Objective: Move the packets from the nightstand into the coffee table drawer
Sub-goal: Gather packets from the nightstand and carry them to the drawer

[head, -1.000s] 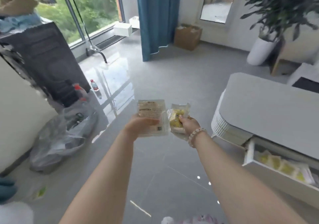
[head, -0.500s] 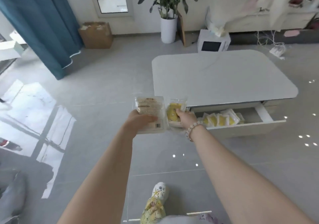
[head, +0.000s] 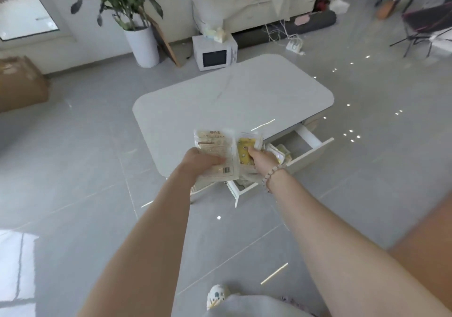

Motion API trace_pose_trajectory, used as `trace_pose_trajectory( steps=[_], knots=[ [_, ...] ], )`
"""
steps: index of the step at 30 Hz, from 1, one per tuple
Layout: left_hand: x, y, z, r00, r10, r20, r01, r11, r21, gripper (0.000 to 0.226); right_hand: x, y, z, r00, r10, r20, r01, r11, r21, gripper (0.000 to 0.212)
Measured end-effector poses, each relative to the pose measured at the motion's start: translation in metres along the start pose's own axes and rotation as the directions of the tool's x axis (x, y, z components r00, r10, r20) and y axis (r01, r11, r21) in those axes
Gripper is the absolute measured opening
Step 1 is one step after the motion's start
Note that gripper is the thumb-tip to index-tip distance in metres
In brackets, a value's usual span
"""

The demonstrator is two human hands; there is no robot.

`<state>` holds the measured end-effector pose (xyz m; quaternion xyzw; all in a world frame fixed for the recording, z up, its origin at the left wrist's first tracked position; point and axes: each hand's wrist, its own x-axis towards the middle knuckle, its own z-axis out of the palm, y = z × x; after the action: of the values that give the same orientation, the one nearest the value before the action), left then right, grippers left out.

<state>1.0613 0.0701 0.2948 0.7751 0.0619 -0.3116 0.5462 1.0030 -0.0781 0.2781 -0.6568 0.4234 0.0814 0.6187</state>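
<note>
My left hand (head: 199, 161) grips a flat beige packet (head: 215, 145) with a barcode at its lower corner. Beside it, my right hand (head: 260, 161) pinches a clear packet with a yellow filling (head: 245, 147). Both packets hover over the near left end of the open drawer (head: 310, 149) of the white coffee table (head: 232, 96). Several yellow and white packets (head: 281, 151) lie inside the drawer, partly hidden behind my right hand. The nightstand is out of view.
A white microwave (head: 215, 52) stands on the floor behind the table, next to a potted plant (head: 143, 45). A cardboard box (head: 20, 83) sits at the far left, a power strip (head: 294, 45) and a chair (head: 425, 27) at the back right. Grey tile floor surrounds the table.
I have turned right and stepped closer to the coffee table. Both hands, still holding their packets, now hover over the open drawer instead of the bare floor.
</note>
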Motion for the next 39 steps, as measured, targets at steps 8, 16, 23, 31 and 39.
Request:
trace_pose_trajectory(
  steps=[8,16,23,31,39],
  knots=[
    [0.054,0.038,0.051,0.982,0.016,0.190,-0.034,0.995,0.091,0.021,0.051,-0.007,-0.047,0.990,0.013,-0.137,-0.008,0.999,0.038,0.036],
    [0.110,0.070,0.123,0.979,-0.014,0.203,-0.008,0.994,0.109,0.027,0.125,-0.018,-0.113,0.988,0.016,-0.155,-0.005,0.997,0.071,0.022],
    [0.174,0.117,0.219,0.979,-0.049,0.198,0.028,0.994,0.109,0.022,0.212,-0.051,-0.194,0.992,0.090,-0.085,-0.078,0.989,0.129,0.024],
    [0.241,0.124,0.295,0.981,-0.171,0.095,0.163,0.983,0.081,0.024,0.306,-0.060,-0.249,0.987,0.159,-0.010,-0.159,0.987,0.033,0.037],
    [0.313,0.052,0.316,0.943,-0.329,0.046,0.324,0.942,0.083,0.033,0.384,-0.006,-0.230,0.950,0.312,0.036,-0.309,0.949,-0.055,0.026]
  ],
)
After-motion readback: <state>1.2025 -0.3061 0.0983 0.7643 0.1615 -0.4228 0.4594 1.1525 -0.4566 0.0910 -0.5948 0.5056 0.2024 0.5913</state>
